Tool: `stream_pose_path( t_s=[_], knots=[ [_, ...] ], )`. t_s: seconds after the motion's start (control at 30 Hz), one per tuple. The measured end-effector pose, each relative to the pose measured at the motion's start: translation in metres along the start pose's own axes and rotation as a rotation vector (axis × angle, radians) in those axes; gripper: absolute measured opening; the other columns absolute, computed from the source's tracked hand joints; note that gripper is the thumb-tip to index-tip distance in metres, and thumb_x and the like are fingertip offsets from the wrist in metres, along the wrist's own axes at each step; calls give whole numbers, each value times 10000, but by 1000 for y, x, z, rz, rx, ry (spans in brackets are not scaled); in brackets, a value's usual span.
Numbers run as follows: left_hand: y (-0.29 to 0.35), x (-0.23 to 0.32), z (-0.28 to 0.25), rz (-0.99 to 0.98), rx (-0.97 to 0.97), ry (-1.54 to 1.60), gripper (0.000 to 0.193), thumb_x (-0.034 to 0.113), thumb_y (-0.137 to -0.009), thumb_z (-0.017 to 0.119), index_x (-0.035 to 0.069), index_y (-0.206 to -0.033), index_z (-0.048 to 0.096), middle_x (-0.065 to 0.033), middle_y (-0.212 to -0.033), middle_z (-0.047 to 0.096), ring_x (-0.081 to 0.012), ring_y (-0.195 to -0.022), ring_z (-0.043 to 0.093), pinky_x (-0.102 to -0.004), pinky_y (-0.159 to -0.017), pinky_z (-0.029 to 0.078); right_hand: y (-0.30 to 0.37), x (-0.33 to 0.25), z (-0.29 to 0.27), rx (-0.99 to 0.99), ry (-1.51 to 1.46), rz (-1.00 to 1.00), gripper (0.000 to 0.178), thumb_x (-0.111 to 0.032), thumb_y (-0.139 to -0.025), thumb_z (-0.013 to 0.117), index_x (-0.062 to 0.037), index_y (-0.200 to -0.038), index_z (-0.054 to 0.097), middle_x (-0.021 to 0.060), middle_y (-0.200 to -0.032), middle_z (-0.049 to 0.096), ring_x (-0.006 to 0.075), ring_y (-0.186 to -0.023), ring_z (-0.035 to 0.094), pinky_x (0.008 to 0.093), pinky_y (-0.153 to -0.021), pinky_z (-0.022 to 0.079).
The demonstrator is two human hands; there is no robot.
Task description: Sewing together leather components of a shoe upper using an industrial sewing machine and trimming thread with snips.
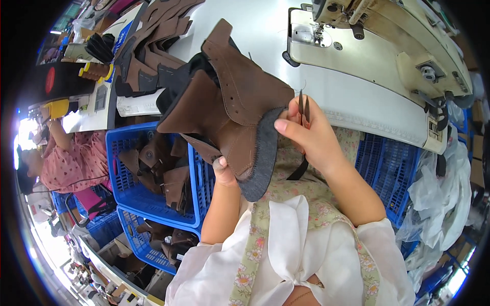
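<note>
A brown leather shoe upper [250, 92] hangs in front of me above the near table edge. It has a row of punched holes, stitched seams and a dark grey fabric border [264, 160]. My left hand [223, 172] is closed on its lower left side, the thumb showing and the other fingers hidden underneath. My right hand [311, 135] is wrapped round small thread snips [304, 109], blades pointing up. Its thumb rests at the right edge of the grey border. A fine loose thread rises near the blade tips.
A sewing machine [377, 56] stands on the white table [245, 20] at the right. Stacked brown leather pieces [153, 46] lie far left. Blue baskets [153, 217] with more brown pieces stand left of me, another blue basket [380, 168] at right. A person in pink [74, 160] sits at far left.
</note>
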State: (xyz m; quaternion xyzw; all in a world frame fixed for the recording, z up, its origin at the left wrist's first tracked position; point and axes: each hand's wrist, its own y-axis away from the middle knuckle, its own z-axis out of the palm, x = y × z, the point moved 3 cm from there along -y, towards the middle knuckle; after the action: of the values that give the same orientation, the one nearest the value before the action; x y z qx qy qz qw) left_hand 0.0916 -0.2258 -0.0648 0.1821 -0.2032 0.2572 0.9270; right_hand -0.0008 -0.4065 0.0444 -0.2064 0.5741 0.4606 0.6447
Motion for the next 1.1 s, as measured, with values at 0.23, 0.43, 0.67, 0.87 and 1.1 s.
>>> stream_pose_path(
  t_s=[0.23, 0.43, 0.67, 0.87, 1.1],
  knots=[
    [18, 19, -6, 90, -19, -50, 972, 296, -589, 815, 17, -1431, 418, -180, -1406, 511, -336, -1279, 520, -445, -1101, 413, 20, 10, 6, -88, -159, 203, 287, 56, -768, 610, -91, -967, 464, -44, -734, 416, 30, -628, 409, 209, -560, 355],
    [33, 35, -4, 254, 9, -167, 957, 276, -587, 819, 15, -1421, 428, -176, -1390, 524, -334, -1266, 529, -444, -1094, 417, 34, 2, 17, -77, -113, -30, 337, 143, -754, 542, -73, -1007, 485, -39, -771, 419, 25, -607, 411, 200, -542, 344],
    [61, 48, -7, 373, 30, -301, 940, 253, -586, 824, 12, -1409, 439, -172, -1372, 539, -332, -1251, 540, -442, -1087, 422, 24, -9, 46, -186, -46, -28, 314, 129, -780, 503, -61, -1030, 487, -36, -716, 437, 32, -529, 383, 214, -446, 302],
    [100, 73, 3, 458, 162, -296, 770, 169, -641, 817, 5, -1329, 513, -144, -1290, 584, -306, -1196, 568, -434, -1031, 459, 28, -11, 71, -229, -84, -7, 330, 129, -798, 450, -77, -1053, 490, -7, -758, 520, 40, -552, 415, 209, -432, 298],
    [137, 74, 7, 626, 267, -223, 691, 115, -657, 810, 21, -1290, 549, -92, -1200, 611, -258, -1123, 587, -405, -984, 483, 42, 4, 79, -344, -67, -38, 323, 115, -807, 437, -72, -1058, 513, 5, -788, 537, 38, -543, 375, 195, -420, 281]
  ],
)
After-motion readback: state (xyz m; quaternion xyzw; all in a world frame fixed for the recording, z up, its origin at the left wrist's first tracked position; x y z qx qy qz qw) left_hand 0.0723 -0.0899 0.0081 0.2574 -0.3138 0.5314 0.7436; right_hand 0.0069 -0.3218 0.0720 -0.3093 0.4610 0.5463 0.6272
